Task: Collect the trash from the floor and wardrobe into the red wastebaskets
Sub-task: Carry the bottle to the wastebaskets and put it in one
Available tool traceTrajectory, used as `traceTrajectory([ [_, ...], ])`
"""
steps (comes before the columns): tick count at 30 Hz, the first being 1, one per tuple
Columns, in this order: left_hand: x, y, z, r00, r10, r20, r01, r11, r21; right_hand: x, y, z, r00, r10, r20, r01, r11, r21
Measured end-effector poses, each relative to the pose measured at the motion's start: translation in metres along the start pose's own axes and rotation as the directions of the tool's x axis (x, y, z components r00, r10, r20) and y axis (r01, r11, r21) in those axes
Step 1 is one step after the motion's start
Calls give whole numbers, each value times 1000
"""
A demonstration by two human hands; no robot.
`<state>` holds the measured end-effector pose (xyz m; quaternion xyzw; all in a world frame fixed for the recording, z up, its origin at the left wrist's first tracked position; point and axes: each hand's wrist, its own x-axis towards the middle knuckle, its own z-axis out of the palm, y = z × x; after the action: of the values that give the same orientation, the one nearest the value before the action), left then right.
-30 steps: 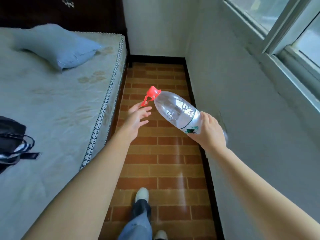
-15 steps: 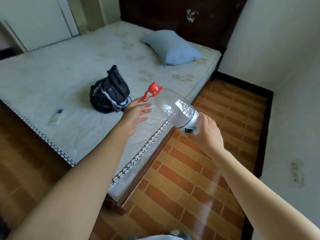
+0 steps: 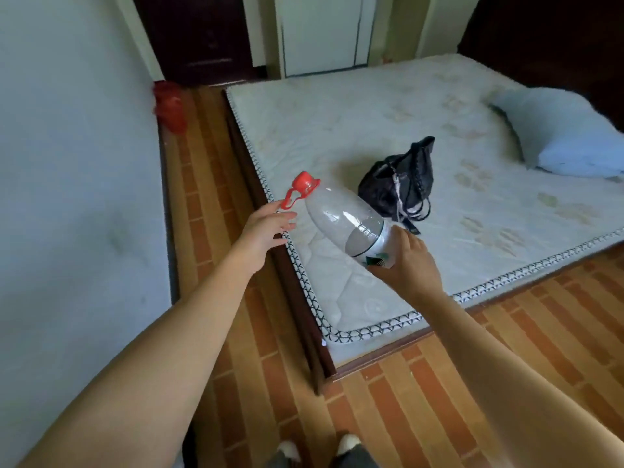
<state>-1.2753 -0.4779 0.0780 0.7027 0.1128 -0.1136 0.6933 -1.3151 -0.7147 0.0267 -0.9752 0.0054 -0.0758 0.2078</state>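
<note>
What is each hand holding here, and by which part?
The right hand grips the clear plastic bottle around its lower body, near the label. The left hand is open, fingertips by the red cap's loop handle.

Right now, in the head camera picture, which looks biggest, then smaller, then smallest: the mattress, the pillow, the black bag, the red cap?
1. Mattress
2. Pillow, partly cut off at the edge
3. Black bag
4. Red cap on the bottle

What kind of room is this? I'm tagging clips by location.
Most likely a bedroom: a bare mattress with a blue pillow fills it, pale closet-like doors stand behind, and the floor is brick-patterned.
</note>
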Motion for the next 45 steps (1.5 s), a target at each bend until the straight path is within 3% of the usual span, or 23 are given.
traceTrajectory([
  [10,-39,-20,-88,943,-87,-322,78,996,-39,37,-79,41,930,-336,151,328,942,71],
  [19,-50,-42,-102,873,-121,-472,71,990,-122,55,-93,64,858,-472,202,460,881,106],
  [30,7,-44,-151,873,-104,-477,45,990,-132,112,-128,107,844,-466,265,459,884,92],
  [38,118,-18,-245,902,-122,-414,71,988,-138,204,-205,163,880,-398,260,396,916,63],
  [45,213,15,-315,926,-105,-362,100,994,-33,278,-263,200,905,-360,225,358,932,51],
])
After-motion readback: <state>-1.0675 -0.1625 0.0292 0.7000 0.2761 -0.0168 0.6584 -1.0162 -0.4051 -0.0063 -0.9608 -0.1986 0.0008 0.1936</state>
